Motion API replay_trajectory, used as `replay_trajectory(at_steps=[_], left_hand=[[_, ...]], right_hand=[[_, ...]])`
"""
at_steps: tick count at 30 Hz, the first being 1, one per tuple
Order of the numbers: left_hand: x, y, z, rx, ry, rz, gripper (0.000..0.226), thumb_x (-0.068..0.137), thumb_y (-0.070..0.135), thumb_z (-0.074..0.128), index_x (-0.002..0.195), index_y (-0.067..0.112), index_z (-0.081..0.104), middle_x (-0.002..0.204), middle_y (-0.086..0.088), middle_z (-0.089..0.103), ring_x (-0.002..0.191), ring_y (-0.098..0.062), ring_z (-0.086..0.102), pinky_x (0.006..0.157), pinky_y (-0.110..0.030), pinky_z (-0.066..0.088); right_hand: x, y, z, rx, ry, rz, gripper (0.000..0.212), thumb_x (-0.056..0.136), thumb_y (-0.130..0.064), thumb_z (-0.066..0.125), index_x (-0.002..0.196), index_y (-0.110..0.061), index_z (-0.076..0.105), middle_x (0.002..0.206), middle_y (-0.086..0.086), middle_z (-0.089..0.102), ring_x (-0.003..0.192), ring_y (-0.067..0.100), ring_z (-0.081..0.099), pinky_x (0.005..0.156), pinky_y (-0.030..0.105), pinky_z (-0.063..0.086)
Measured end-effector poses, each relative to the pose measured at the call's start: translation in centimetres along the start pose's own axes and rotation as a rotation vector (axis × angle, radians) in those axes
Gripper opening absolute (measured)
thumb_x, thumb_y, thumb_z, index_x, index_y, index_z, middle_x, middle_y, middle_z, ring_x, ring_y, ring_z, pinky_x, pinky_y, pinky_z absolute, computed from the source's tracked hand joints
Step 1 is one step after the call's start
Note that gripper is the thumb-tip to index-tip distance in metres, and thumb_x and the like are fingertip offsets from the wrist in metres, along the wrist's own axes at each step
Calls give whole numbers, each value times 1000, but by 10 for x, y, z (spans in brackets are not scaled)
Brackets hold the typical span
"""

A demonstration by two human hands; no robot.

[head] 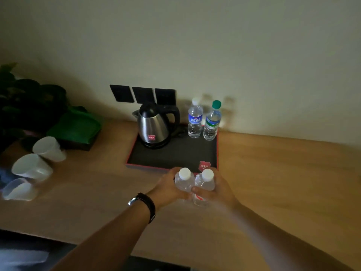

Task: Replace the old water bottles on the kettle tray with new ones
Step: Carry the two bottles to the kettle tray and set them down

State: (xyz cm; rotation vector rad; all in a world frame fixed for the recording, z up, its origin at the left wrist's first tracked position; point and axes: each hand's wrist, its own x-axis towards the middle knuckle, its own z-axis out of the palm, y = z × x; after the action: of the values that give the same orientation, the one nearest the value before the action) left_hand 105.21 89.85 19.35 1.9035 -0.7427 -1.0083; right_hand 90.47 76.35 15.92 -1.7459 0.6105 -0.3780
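A black kettle tray with a red rim (172, 156) lies on the wooden counter against the wall. A steel kettle (154, 127) stands at its back left. Two water bottles stand at its back right: one with a white cap and blue label (195, 119), one with a green cap and green label (212, 122). Just in front of the tray's near edge, my left hand (168, 189) grips a clear white-capped bottle (184, 180). My right hand (218, 189) grips a second white-capped bottle (205, 182) beside it. The two held bottles touch, upright.
Three white paper cups (32, 167) lie tipped on the counter at the left. A folded green cloth (76, 127) and a dark leafy plant (23, 100) sit behind them. Black wall sockets (142, 94) are mounted above the kettle. The counter's front edge (64, 239) runs below my arms.
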Motion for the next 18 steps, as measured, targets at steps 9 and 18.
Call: replay_trajectory(at_steps=[9, 18], left_hand=[[26, -12, -18, 166, -128, 76, 82, 59, 25, 93, 126, 35, 48, 121, 13, 58, 113, -9, 58, 88, -23, 50], [34, -8, -37, 399, -320, 114, 114, 68, 13, 87, 155, 24, 14, 150, -1, 43, 133, -16, 45, 95, -17, 36]], right_hand=[[7, -1, 5, -114, 34, -38, 61, 63, -58, 87, 111, -37, 56, 101, -12, 68, 90, 10, 68, 71, 21, 55], [3, -2, -11, -246, -139, 17, 116, 63, -37, 94, 151, -40, 18, 156, -13, 32, 142, 9, 32, 114, 39, 31]])
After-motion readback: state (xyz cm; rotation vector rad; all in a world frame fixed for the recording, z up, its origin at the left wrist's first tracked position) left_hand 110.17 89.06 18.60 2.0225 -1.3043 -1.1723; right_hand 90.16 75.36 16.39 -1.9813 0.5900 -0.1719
